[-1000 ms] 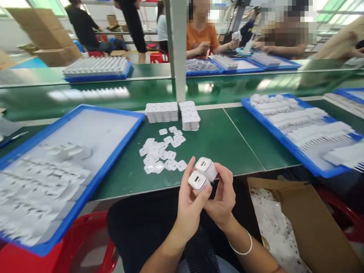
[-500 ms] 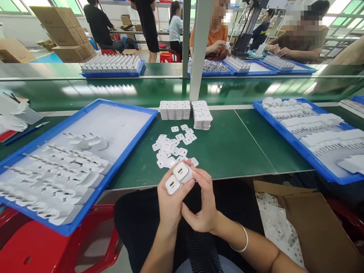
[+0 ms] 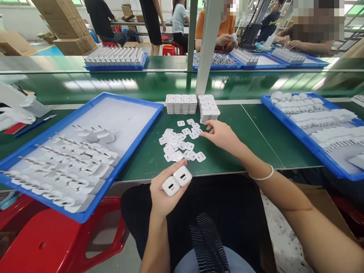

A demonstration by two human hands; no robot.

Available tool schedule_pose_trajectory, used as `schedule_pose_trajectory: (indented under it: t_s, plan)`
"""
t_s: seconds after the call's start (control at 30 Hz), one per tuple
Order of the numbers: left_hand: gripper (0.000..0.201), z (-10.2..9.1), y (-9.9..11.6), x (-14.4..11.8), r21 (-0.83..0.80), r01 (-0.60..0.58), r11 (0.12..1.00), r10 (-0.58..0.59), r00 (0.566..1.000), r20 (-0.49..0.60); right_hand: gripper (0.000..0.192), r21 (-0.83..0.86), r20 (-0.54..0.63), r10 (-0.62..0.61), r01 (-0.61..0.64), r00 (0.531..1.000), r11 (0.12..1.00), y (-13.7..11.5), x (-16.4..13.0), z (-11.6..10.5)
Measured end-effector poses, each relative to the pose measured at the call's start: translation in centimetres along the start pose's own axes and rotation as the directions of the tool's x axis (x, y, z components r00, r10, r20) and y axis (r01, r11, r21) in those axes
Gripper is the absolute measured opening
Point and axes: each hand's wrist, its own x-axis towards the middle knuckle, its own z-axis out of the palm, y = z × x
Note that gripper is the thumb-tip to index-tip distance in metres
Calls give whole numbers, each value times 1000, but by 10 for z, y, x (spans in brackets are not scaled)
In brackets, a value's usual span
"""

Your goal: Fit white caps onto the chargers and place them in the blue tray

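Observation:
My left hand (image 3: 159, 194) is closed around two white USB chargers (image 3: 182, 176), held side by side just off the table's front edge. Their end faces with dark port slots point up at me. My right hand (image 3: 223, 135) reaches over the green table, thumb and fingers apart, at the right side of a scatter of small white square pieces with slots (image 3: 172, 142). Its fingertips are close to the outermost pieces; whether they touch one I cannot tell. Just behind those fingers stands a stack of white square pieces (image 3: 209, 110), with a second stack (image 3: 181, 104) to its left.
At left, a blue-rimmed tray (image 3: 136, 151) holds rows of white chargers with metal prongs. Another blue tray (image 3: 295, 138) with white parts lies at right. A pen (image 3: 35, 126) is at far left. A red stool (image 3: 42, 242) and a cardboard box (image 3: 327, 208) flank me. Co-workers sit beyond the post.
My right hand has left the chargers and moved forward and right to the loose white pieces. The left hand keeps the two chargers. The view has shifted slightly.

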Motion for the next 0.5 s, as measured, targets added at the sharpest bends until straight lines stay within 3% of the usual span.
schedule_pose_trajectory:
  t_s: [0.1, 0.23, 0.5]
  plan:
    - [53, 5, -2, -1, 20, -66, 998, 64, 994, 89, 37, -75, 87, -15, 21, 996, 997, -6, 23, 5]
    - [57, 4, -5, -3, 0, -100, 995, 99, 983, 153, 40, -161, 119, -34, 53, 992, 986, -20, 35, 4]
    - [49, -10, -16, -4, -94, 73, 993, -68, 996, 50, 42, -251, 306, -101, 183, 947, 951, -49, 64, 15]
